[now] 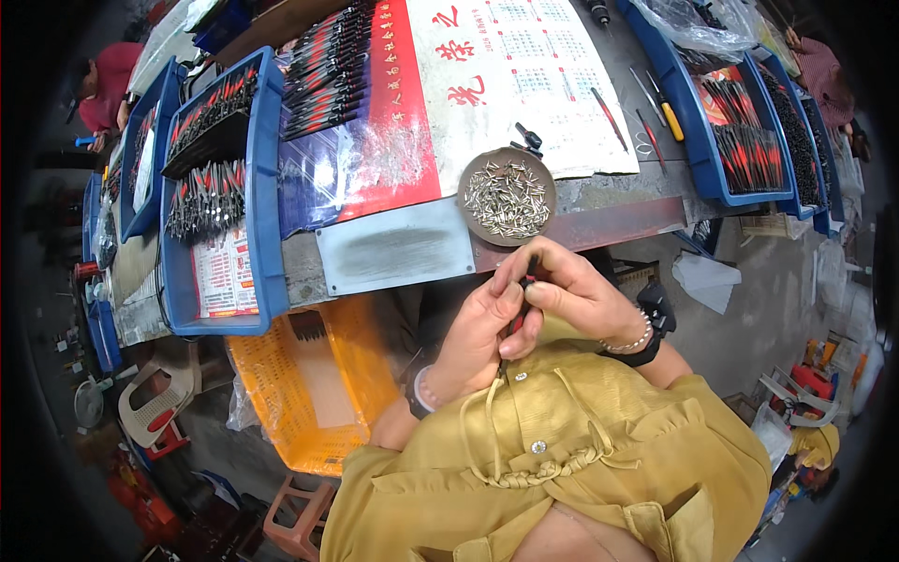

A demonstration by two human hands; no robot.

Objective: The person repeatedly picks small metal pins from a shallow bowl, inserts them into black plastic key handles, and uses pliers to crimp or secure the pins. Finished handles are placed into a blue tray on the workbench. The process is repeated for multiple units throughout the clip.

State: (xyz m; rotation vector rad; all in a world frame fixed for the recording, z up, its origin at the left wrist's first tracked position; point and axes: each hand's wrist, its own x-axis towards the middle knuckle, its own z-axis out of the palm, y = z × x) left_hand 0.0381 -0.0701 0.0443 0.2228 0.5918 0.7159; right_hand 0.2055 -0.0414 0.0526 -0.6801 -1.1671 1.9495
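The fingers (552, 263) of the left hand (465, 345) and right hand (595, 298) grasp a red-black tool (518, 320) between them; just beyond them, a bowl (507, 154) of metal pieces (507, 199) sits on the tabletop (599, 194).

My left forearm (395, 426) comes in from half past seven, my right forearm (670, 365) from four o'clock. My left hand (476, 332) is curled, its thumb (508, 300) toward one; my right hand (585, 295) slants toward ten, fingers arched — both are pinched closed, close together in front of me.
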